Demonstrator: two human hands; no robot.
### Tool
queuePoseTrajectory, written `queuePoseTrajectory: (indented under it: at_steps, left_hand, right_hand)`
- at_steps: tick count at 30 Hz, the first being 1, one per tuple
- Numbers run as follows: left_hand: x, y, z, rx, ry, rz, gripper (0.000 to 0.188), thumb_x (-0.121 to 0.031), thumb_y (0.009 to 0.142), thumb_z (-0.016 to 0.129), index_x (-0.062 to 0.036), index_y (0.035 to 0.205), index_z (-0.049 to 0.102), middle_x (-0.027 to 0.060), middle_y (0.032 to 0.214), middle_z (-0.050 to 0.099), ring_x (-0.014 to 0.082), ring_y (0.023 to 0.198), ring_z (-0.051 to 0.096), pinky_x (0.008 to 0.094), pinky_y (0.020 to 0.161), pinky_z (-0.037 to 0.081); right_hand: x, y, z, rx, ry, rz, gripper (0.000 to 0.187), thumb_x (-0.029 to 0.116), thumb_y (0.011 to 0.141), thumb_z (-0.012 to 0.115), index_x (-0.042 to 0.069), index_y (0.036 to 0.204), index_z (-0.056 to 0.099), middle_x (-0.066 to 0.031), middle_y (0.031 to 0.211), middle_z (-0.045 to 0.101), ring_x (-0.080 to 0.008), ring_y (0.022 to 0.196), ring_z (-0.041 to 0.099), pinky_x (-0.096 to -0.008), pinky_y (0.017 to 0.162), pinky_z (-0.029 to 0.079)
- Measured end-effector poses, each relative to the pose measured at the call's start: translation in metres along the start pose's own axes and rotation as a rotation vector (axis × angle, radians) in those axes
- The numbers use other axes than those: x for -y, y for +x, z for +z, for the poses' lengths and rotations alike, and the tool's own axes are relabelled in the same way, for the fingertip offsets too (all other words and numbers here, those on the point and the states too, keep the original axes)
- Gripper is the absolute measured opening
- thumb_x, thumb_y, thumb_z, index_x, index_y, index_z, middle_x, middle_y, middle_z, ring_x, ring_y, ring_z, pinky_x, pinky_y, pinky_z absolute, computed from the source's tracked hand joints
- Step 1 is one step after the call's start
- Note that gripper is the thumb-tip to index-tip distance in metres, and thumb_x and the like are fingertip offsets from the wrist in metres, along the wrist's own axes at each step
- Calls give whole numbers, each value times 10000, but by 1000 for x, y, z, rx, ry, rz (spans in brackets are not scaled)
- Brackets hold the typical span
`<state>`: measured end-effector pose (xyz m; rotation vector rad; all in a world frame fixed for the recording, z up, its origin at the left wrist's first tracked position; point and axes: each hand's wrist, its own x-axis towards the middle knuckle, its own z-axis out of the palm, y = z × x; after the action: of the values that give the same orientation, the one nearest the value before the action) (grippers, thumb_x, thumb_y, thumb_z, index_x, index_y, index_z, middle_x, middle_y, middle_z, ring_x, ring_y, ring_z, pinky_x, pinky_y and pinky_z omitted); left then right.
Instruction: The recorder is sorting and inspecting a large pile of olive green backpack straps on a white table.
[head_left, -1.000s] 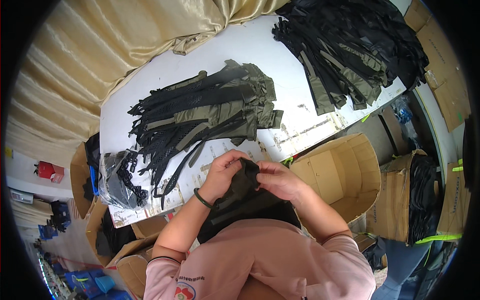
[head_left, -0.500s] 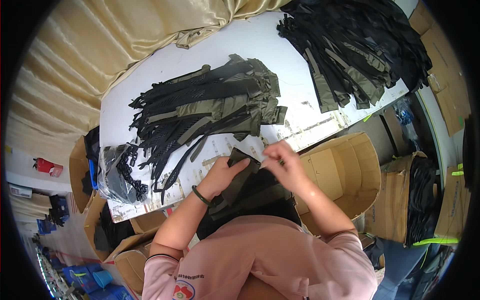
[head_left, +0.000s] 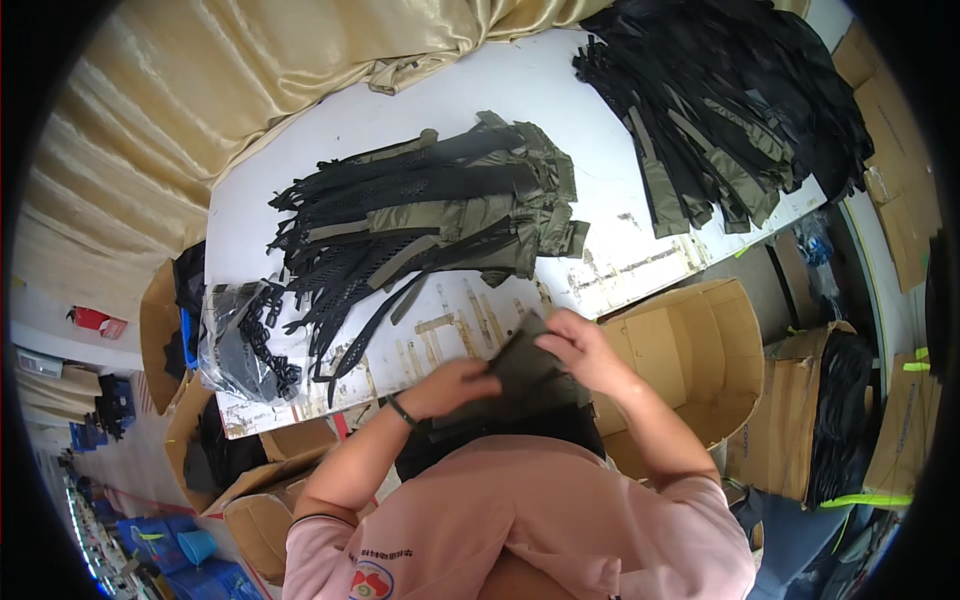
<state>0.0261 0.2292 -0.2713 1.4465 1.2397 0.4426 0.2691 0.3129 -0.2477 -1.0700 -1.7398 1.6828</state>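
The dark fabric piece [head_left: 525, 366], pinched at its upper right edge by my right hand [head_left: 592, 356], extends down-left to my left hand [head_left: 446, 388], long axis unclear; whether those blurred left fingers pinch or spread, I cannot tell.

Workshop, textile/strap goods type, looks like small-batch handwork; large white surface [head_left: 565, 90] marked with old tape residue [head_left: 435, 325]; layered stack of black and olive strap pieces [head_left: 440, 215] on it, second heap of black fabric parts [head_left: 740, 120] at far right; clear plastic bag [head_left: 228, 350] at the left corner; open cardboard box [head_left: 640, 350] beside the surface, another carton [head_left: 778, 430] with black pieces [head_left: 848, 425]; blue bins [head_left: 165, 540] lower left; dark fabric piece [head_left: 525, 370] held by the worker.
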Motion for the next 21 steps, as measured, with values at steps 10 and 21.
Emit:
queuePoseTrajectory:
  at_steps: [10, 21]
  left_hand:
    - [70, -42, 55, 139, 620, -215, 490, -512, 850, 582, -36, 967, 594, 212, 881, 654, 396, 854, 628, 471, 736, 500]
    - [-59, 0, -32, -886, 663, 454, 317, -121, 774, 691, -36, 1062, 589, 174, 1097, 577, 350, 1054, 547, 399, 941, 418]
  right_hand:
    - [1, 33, -14, -281, -717, -4, 264, 274, 830, 687, 41, 869, 570, -127, 767, 619, -291, 716, 614, -361, 669, 481]
    - [14, 61, 25, -360, -562, -412, 220, 100, 761, 723, -2, 828, 540, -176, 766, 578, -371, 733, 573, -428, 635, 460]
